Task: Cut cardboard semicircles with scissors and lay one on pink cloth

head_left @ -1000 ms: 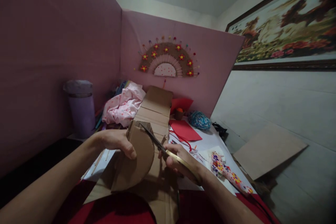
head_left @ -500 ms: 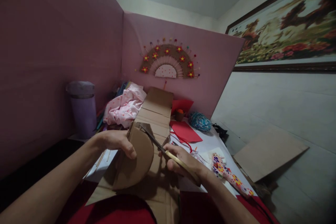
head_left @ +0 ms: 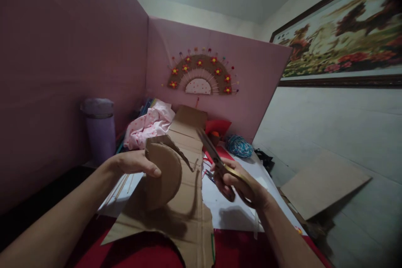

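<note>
My left hand (head_left: pixel 136 163) grips a rounded brown cardboard piece (head_left: pixel 163 173) with the thumb on its face, holding it upright above the large cardboard sheet (head_left: pixel 188 213). A thin cardboard strip hangs off its upper right edge. My right hand (head_left: pixel 241 184) is closed round the gold handles of scissors (head_left: pixel 216 159), lifted to the right of the cardboard. The blades point up and away and do not touch the cardboard.
A purple lidded container (head_left: pixel 99 127) stands at the left wall. Pink dotted cloth (head_left: pixel 149 123), red paper (head_left: pixel 218 127) and a blue yarn ball (head_left: pixel 239 146) lie at the back. A fan-shaped decoration (head_left: pixel 201 76) hangs on the pink partition. A flat cardboard sheet (head_left: pixel 323 180) lies on the floor to the right.
The scissors have come out of the cardboard and risen to the right with my right hand. My left hand has lifted the rounded piece slightly. The flowered object is now hidden behind my right forearm.
</note>
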A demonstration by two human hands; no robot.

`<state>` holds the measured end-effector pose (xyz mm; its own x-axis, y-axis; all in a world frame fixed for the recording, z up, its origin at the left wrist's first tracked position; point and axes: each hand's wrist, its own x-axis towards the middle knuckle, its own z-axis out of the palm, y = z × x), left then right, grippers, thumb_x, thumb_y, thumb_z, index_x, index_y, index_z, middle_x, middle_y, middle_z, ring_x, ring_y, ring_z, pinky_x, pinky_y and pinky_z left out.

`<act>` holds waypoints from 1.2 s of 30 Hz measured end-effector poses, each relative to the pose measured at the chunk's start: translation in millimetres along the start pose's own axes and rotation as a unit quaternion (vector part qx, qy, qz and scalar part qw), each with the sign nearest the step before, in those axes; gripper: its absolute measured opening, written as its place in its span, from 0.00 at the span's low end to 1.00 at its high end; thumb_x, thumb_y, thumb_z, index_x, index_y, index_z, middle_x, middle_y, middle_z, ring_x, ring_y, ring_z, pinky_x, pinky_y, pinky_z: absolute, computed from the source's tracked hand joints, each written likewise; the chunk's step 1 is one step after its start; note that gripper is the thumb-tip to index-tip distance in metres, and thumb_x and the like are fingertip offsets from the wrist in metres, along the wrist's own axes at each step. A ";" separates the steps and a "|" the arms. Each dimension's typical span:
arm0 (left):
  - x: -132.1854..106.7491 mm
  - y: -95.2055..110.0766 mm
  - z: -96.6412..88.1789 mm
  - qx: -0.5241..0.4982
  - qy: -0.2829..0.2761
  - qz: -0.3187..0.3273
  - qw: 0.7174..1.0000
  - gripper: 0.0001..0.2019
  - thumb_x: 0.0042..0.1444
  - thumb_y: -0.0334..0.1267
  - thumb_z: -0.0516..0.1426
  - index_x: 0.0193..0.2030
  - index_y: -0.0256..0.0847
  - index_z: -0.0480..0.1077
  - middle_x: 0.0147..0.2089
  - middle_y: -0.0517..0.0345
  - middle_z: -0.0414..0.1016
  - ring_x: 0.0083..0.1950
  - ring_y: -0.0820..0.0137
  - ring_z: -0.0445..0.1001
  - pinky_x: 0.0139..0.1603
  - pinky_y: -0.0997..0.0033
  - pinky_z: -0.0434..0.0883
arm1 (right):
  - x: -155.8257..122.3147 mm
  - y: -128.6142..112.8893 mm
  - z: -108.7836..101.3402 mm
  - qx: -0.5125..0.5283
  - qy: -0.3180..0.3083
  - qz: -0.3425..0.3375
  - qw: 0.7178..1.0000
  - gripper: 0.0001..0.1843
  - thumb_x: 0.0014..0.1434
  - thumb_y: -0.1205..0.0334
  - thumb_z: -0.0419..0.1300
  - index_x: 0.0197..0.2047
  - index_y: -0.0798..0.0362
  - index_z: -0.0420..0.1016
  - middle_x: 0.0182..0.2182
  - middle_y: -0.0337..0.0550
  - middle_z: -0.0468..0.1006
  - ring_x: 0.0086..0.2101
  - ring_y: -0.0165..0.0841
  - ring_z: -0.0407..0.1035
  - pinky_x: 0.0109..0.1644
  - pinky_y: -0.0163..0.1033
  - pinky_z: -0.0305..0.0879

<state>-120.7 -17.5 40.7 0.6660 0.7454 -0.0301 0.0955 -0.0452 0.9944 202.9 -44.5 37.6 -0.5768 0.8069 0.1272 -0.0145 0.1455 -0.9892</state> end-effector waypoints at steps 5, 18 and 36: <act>10.1 9.0 27.1 0.038 -0.055 -0.009 0.998 0.16 0.39 0.35 0.65 0.39 0.40 0.79 0.38 0.55 0.81 0.40 0.63 0.76 0.42 0.67 0.72 | 16.5 16.3 32.2 -0.009 0.124 -0.116 0.985 0.24 0.42 0.58 0.72 0.40 0.50 0.67 0.26 0.35 0.76 0.23 0.26 0.67 0.26 0.30 0.64; 13.7 12.8 43.9 0.025 -0.079 0.053 0.995 0.24 0.43 0.31 0.64 0.50 0.44 0.75 0.47 0.55 0.80 0.44 0.63 0.76 0.42 0.69 0.71 | 9.3 14.1 66.1 -0.057 0.150 -0.189 0.969 0.23 0.42 0.65 0.72 0.40 0.50 0.69 0.25 0.30 0.71 0.24 0.25 0.61 0.29 0.29 0.59; 31.4 0.4 92.5 -0.167 0.093 0.074 0.979 0.15 0.50 0.41 0.63 0.42 0.35 0.78 0.38 0.47 0.81 0.36 0.65 0.76 0.38 0.70 0.70 | 7.3 8.0 75.6 0.021 0.301 -0.209 0.930 0.20 0.47 0.63 0.66 0.42 0.50 0.65 0.37 0.40 0.77 0.34 0.33 0.72 0.37 0.37 0.69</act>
<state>-31.4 -55.5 30.8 0.5045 0.8569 0.1058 -0.2598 0.0339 0.9651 136.9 -80.7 25.2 0.0471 0.8612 0.5061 -0.1734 0.5060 -0.8449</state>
